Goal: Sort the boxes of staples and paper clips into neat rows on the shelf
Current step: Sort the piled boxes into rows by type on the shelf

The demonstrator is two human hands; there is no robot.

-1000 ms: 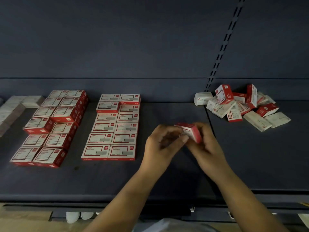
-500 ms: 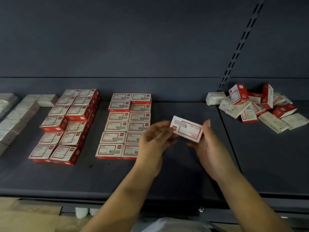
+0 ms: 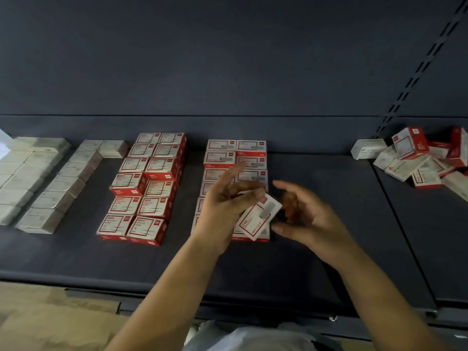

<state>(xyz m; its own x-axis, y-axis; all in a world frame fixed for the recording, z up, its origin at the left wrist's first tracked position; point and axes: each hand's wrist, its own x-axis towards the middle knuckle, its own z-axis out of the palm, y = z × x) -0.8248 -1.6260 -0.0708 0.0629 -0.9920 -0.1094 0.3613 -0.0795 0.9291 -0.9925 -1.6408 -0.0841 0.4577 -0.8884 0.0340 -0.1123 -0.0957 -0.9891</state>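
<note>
Head view. The red-and-white staple box (image 3: 259,217), half a second ago held between both hands over bare shelf, is now pinched by the left hand (image 3: 224,211) alone, tilted, above the near right corner of the flat two-column block of matching boxes (image 3: 235,158). The right hand (image 3: 307,216) has let go; it hovers just beside the box, fingers spread and loosely bent, holding nothing. The handover suggests the box has been identified and is about to join that block, probably on top or at its near end.

Bare dark shelf (image 3: 329,262) lies to the right of the block and toward the front lip, giving room for a further column. The taller red block (image 3: 144,188) stands near on the left, with grey boxes (image 3: 50,188) beyond. The unsorted pile (image 3: 417,158) remains well apart at far right.
</note>
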